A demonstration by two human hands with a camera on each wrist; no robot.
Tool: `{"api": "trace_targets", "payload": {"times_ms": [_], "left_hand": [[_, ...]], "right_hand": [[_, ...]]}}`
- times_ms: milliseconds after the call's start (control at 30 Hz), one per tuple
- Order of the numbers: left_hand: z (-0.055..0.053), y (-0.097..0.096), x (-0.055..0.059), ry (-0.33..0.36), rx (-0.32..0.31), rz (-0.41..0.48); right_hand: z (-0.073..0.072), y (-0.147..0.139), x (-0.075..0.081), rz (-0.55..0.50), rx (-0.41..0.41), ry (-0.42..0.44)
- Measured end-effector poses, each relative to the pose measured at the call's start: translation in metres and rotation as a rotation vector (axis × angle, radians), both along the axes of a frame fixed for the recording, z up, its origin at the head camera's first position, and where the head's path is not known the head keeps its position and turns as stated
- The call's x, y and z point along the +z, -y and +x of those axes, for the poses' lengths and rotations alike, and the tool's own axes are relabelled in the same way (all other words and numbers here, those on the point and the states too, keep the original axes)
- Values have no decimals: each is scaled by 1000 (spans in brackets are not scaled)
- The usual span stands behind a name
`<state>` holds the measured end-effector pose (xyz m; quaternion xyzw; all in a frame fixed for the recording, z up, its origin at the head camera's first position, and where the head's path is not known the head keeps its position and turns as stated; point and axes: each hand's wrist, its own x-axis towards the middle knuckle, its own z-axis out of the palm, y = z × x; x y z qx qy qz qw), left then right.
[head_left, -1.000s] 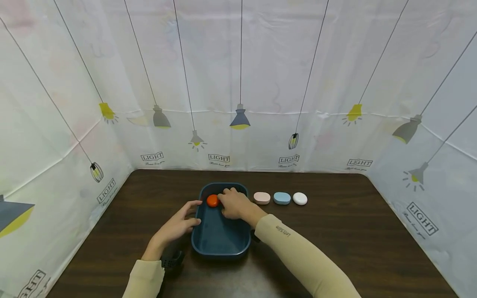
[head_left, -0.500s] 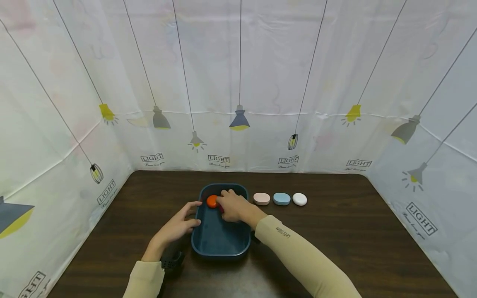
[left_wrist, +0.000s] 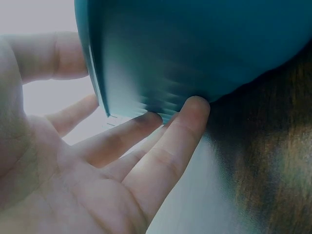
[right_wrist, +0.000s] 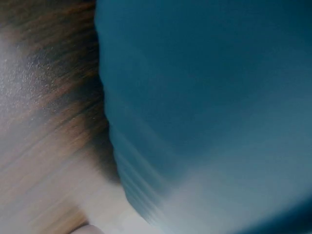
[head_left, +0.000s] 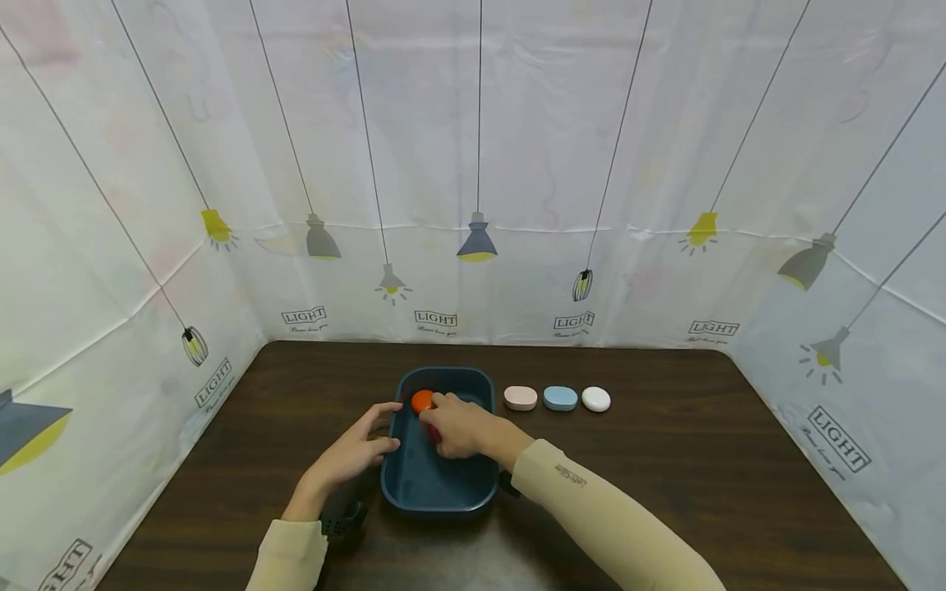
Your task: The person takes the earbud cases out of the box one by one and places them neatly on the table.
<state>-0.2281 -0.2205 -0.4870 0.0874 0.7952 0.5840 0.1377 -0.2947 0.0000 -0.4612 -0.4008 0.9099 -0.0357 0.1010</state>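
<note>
A dark blue rectangular tray [head_left: 438,484] with raised walls stands on the table. My left hand [head_left: 353,447] is spread along its left side, fingertips on the rim and outer wall. In the left wrist view, the fingers [left_wrist: 168,151] reach nearly straight against the ribbed wall. Inside the tray, my right hand [head_left: 464,428] pinches a small dark red piece [head_left: 433,434], mostly hidden by the fingers. Just beyond those fingers, near the tray's far left corner, lies a smooth rounded orange piece [head_left: 422,400]. The right wrist view is filled mostly by the tray's outer wall [right_wrist: 185,107].
Right of the tray, a pink oval piece [head_left: 521,398], a blue oval piece [head_left: 560,399] and a white rounded piece [head_left: 595,399] lie in a row. The dark wooden table [head_left: 665,460] ends at a white lamp-patterned curtain [head_left: 532,246].
Inside the tray, my right hand has drawn slightly toward me, and the dark red piece has come into view under its fingers. The left hand stays at the tray's side.
</note>
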Motion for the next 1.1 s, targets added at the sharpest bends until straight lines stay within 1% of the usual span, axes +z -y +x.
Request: {"api": "trace_targets", "payload": {"times_ms": [233,467,567,733,833,1000,1100], "left_hand": [[2,-1,-3,1,-10,-4],[2,1,0,-2,7,-13],[2,1,0,-4,6,-15],[1,2,1,-9,8,-25],[1,2,1,-9,7,-28],[0,1,1,-9,9,-32],[0,1,1,-7,11,-31]], "right_hand": [[16,-7,4,-13,37,-17],[29,-13,12,-37,85,-37],[37,-16,17,-44,119,-70],[48,-19,23,-41,174,-155],[52,-22,27,-45,185,-180],[57,-30,35,-90,175,-170],[60,-37,39,-127,172,-181]]}}
